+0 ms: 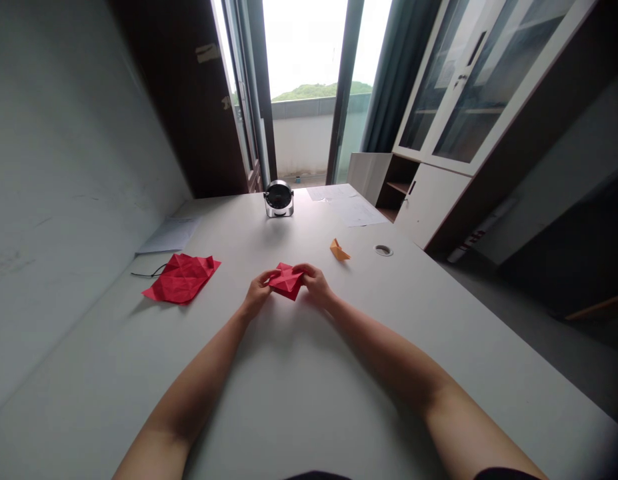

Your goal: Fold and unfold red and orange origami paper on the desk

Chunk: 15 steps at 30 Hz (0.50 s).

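A small folded red paper piece (pixel 287 281) sits between both my hands over the middle of the white table (pixel 299 400). My left hand (pixel 257 292) pinches its left edge with fingers closed on it. On the other side, my right hand (pixel 315 281) grips the right edge, fingers curled over the paper. Both forearms stretch out from the near edge of the table.
A creased red paper sheet (pixel 181 278) lies to the left with a thin black cord beside it. A small orange folded paper (pixel 339 251) lies to the right, near a cable hole (pixel 383 251). A small round fan (pixel 279 199) and white sheets (pixel 356 212) are farther back.
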### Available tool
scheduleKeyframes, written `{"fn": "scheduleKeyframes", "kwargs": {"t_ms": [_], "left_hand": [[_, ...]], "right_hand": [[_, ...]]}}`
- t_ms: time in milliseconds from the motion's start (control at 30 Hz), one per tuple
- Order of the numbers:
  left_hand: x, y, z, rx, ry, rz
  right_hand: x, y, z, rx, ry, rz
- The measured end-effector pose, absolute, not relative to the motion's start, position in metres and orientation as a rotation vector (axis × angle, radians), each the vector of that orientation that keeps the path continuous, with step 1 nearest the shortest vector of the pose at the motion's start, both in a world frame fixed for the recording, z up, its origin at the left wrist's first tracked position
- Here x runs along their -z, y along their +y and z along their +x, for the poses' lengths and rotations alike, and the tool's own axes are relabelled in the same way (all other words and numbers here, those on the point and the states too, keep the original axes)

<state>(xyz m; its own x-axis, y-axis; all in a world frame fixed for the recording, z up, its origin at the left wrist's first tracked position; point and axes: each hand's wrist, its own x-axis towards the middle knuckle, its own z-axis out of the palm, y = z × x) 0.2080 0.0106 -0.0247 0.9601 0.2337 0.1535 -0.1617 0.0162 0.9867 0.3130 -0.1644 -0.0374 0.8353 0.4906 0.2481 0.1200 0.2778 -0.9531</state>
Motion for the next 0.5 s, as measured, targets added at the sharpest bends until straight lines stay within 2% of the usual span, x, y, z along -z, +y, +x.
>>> {"fn": "scheduleKeyframes", "kwargs": {"t_ms": [133, 267, 367, 500], "left_hand": [[0.024, 0.011, 0.206, -0.369, 0.030, 1.781], [0.026, 0.017, 0.203, -0.491, 0.030, 2.355], [0.031, 0.022, 0.203, -0.391, -0.014, 2.718], [0.038, 0.025, 0.205, -0.196, -0.077, 2.900]], "right_hand": [[0.042, -0.167, 0.317, -0.148, -0.617, -1.463], [0.043, -0.170, 0.314, 0.012, -0.809, -1.840], [0.042, -0.171, 0.310, 0.120, -1.003, -2.060], [0.042, -0.171, 0.308, 0.158, -1.167, -2.203]]}}
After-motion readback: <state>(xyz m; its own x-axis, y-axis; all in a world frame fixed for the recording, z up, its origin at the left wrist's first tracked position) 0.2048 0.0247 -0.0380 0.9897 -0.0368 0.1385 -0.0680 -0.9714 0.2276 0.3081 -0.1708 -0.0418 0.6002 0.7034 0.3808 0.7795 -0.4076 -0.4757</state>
